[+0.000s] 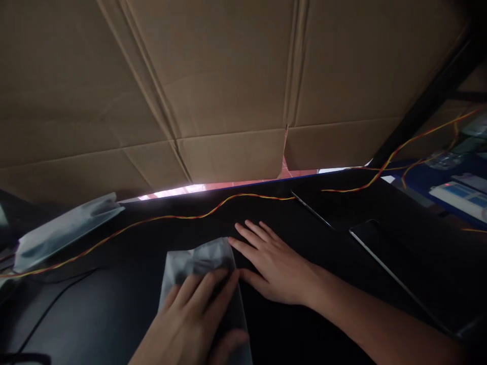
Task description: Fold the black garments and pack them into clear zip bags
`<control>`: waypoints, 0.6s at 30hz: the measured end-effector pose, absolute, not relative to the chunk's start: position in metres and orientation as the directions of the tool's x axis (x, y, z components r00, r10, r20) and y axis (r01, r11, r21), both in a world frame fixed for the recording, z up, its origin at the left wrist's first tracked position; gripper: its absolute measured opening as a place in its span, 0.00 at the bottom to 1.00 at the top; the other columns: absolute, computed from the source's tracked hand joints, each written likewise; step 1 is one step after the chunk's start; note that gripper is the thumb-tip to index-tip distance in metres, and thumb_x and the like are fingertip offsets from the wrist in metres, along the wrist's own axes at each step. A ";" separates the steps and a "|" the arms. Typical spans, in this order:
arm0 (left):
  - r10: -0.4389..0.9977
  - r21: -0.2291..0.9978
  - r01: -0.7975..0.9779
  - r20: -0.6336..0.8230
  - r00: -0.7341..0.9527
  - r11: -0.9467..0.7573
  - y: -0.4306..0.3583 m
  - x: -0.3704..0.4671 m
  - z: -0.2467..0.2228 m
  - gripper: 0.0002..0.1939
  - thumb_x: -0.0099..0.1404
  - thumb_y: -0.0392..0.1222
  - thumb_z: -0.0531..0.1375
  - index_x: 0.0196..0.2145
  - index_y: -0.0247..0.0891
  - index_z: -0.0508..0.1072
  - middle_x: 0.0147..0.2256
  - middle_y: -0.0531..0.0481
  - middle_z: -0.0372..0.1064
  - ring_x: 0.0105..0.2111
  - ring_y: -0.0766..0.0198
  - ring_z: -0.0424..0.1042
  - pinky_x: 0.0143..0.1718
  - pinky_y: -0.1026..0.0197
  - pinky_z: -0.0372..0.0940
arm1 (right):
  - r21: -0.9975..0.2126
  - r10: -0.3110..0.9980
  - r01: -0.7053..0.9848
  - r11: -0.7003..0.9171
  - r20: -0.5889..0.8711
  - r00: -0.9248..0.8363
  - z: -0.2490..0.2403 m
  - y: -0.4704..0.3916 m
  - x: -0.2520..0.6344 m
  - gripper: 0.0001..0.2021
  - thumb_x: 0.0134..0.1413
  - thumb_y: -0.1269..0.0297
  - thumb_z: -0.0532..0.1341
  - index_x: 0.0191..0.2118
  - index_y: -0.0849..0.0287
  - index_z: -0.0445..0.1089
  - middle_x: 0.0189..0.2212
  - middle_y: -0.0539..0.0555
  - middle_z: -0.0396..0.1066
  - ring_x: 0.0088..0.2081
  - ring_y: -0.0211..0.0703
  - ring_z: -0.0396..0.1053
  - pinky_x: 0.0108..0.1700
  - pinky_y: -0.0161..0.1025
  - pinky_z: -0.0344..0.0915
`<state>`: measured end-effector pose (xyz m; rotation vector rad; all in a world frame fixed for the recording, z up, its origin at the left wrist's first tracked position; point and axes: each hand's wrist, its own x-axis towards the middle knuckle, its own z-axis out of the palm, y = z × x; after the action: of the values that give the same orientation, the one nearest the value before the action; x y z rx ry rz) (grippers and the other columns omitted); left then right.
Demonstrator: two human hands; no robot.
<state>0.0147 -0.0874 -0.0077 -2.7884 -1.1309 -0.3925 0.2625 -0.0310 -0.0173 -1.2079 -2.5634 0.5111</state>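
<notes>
A frosted, translucent plastic pouch (198, 253) lies on the black tabletop in front of me, something dark showing through it. My left hand (186, 314) rests on top of the pouch, fingers stretched across it and thumb apart; it covers much of the pouch. Beside the pouch's right edge, my right hand (272, 266) is laid out on the table with its fingers spread. Its index fingertip touches the pouch's upper right corner, and its thumb reaches the right edge near my left fingertips.
Another filled plastic pouch (68, 230) lies at the left. A twisted red and yellow wire (182, 217) crosses the table. Two dark flat panels (411, 263) (314, 208) lie at the right. Behind stands a cardboard sheet (228, 91). A white device (460, 197) sits at far right.
</notes>
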 end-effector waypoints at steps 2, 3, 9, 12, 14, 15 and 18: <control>0.678 0.070 0.681 0.208 0.705 -0.729 -0.059 0.015 0.005 0.28 0.76 0.57 0.61 0.69 0.50 0.71 0.63 0.46 0.75 0.57 0.45 0.75 0.55 0.45 0.75 | -0.449 0.801 0.685 0.575 0.137 -0.583 -0.015 -0.030 0.263 0.31 0.75 0.54 0.58 0.76 0.62 0.58 0.79 0.63 0.51 0.79 0.59 0.45 0.79 0.61 0.44; 0.678 0.106 0.671 0.180 0.713 -0.734 -0.045 0.013 0.009 0.25 0.78 0.55 0.59 0.69 0.50 0.71 0.65 0.46 0.72 0.61 0.45 0.72 0.59 0.43 0.73 | -0.472 0.813 0.678 0.564 0.173 -0.556 -0.013 -0.029 0.263 0.29 0.73 0.58 0.60 0.73 0.63 0.61 0.77 0.64 0.55 0.78 0.58 0.50 0.78 0.59 0.47; 0.676 0.289 0.628 0.103 0.730 -0.723 0.015 0.003 0.005 0.25 0.80 0.51 0.55 0.71 0.49 0.67 0.69 0.44 0.67 0.67 0.46 0.66 0.67 0.39 0.63 | -0.455 0.593 0.446 0.771 0.256 -0.764 0.002 -0.031 0.263 0.08 0.64 0.66 0.68 0.47 0.55 0.74 0.47 0.51 0.77 0.49 0.44 0.71 0.54 0.43 0.67; 0.665 0.303 0.602 0.179 0.725 -0.739 0.022 -0.002 0.002 0.24 0.81 0.49 0.53 0.71 0.47 0.67 0.68 0.44 0.68 0.67 0.46 0.66 0.67 0.39 0.60 | -0.268 0.421 0.341 0.901 0.350 -0.837 -0.002 -0.035 0.256 0.05 0.70 0.59 0.66 0.44 0.54 0.75 0.41 0.48 0.77 0.43 0.43 0.68 0.47 0.43 0.63; 0.609 0.295 0.536 0.290 0.739 -0.791 0.018 -0.008 0.006 0.24 0.84 0.51 0.46 0.68 0.45 0.69 0.65 0.43 0.71 0.63 0.47 0.68 0.63 0.41 0.62 | -0.202 0.369 0.309 0.929 0.472 -0.801 -0.005 -0.038 0.251 0.11 0.75 0.58 0.62 0.39 0.56 0.75 0.38 0.47 0.77 0.38 0.41 0.68 0.43 0.42 0.61; 0.554 0.269 0.485 0.358 0.752 -0.832 0.014 -0.010 0.010 0.26 0.84 0.53 0.43 0.64 0.42 0.72 0.61 0.42 0.74 0.59 0.48 0.71 0.58 0.43 0.63 | -0.209 0.364 0.298 0.931 0.537 -0.761 -0.005 -0.039 0.249 0.13 0.77 0.59 0.61 0.37 0.57 0.75 0.36 0.47 0.77 0.36 0.39 0.68 0.41 0.41 0.60; 0.330 0.048 0.356 0.506 0.797 -0.933 -0.007 -0.013 0.026 0.34 0.82 0.64 0.40 0.44 0.37 0.76 0.42 0.43 0.78 0.41 0.51 0.72 0.44 0.48 0.60 | -0.322 0.424 0.276 0.906 0.691 -0.585 0.000 -0.043 0.247 0.14 0.77 0.59 0.61 0.36 0.58 0.75 0.33 0.47 0.78 0.34 0.35 0.69 0.41 0.39 0.62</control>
<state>-0.0132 -0.0073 0.0263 -2.9306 -0.5600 -0.8115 0.2472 -0.0430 -0.0003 -0.4970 -2.2298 0.2268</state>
